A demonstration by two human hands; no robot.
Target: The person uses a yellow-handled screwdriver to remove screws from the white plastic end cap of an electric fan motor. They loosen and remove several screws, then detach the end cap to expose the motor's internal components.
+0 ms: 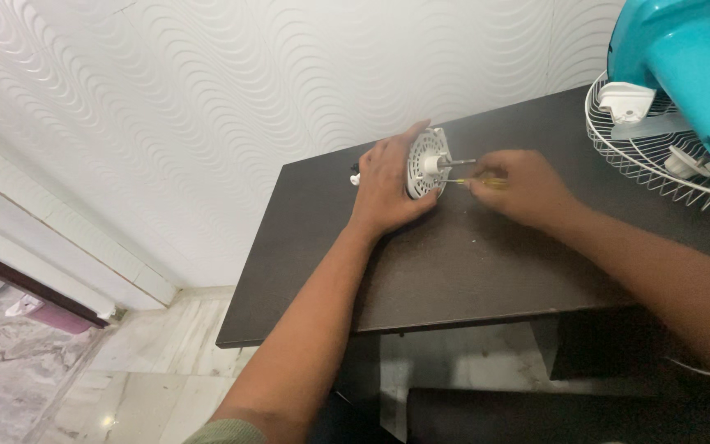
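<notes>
Just above the middle of the frame, the left hand [388, 185] lies with its fingers spread and curved over the back of a round white plastic fan motor housing [426, 162], a slotted disc standing on edge on the dark brown wooden table [454, 263]. The palm rests on the tabletop and the fingertips wrap the upper rim of the disc, so the hand is partly open, clasping it rather than making a fist. A short metal shaft [458, 161] sticks out from the disc's white hub toward the right of the frame.

Right of the disc, the right hand [527, 187] is closed narrowly around a slim screwdriver with a clear yellow handle [491, 182]; its thin tip points left and meets the lower face of the disc. Most of the handle is buried in the fingers.

At the upper right corner, a white wire fan guard [643, 160] and a turquoise plastic fan body [692, 57] lie on the table, both cut off by the frame edge. A small white part [355, 178] peeks out left of the left hand, too hidden to make out. The rear of the housing is covered by the left hand. White wave-textured wall [207, 107] fills the upper left.
</notes>
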